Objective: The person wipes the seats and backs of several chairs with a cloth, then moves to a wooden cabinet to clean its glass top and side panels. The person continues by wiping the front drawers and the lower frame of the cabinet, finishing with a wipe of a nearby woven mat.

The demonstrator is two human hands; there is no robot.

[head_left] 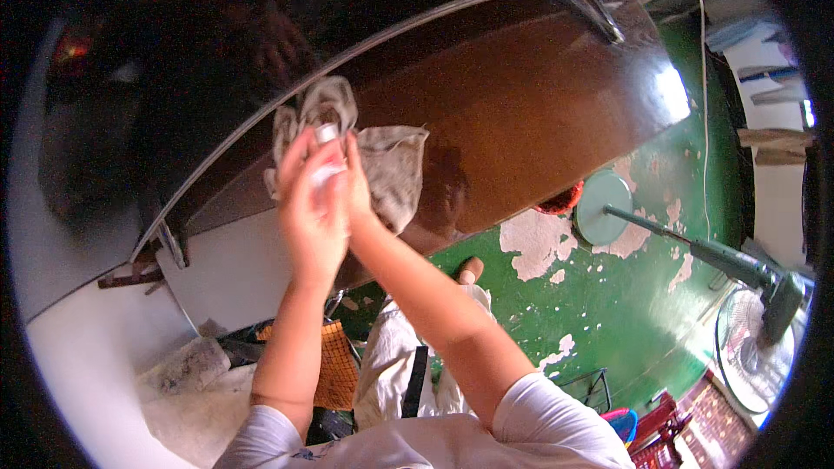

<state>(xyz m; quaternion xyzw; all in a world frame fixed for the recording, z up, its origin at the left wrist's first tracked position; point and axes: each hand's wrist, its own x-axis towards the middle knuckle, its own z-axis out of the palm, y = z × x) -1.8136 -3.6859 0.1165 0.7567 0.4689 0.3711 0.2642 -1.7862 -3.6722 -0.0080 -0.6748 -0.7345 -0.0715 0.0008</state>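
Both my hands are together over the left part of the brown tabletop, blurred by motion. My left hand (313, 195) is closed round a small white object (326, 133), whose pale end sticks out past the fingers; its exact kind is too smeared to tell. My right hand (358, 195) presses in from the right side against the left one, its fingers mostly hidden. Beneath and just beyond the hands lies a crumpled grey-brown cloth (395, 169), spread in folds on the table.
The glossy brown table (521, 104) has a curved metal rail (417, 13) along its far side. Right of it stand a fan (756, 347) and a pole with a round pale-green base (602, 208) on the worn green floor. A red-rimmed container (560, 200) sits beneath the table edge.
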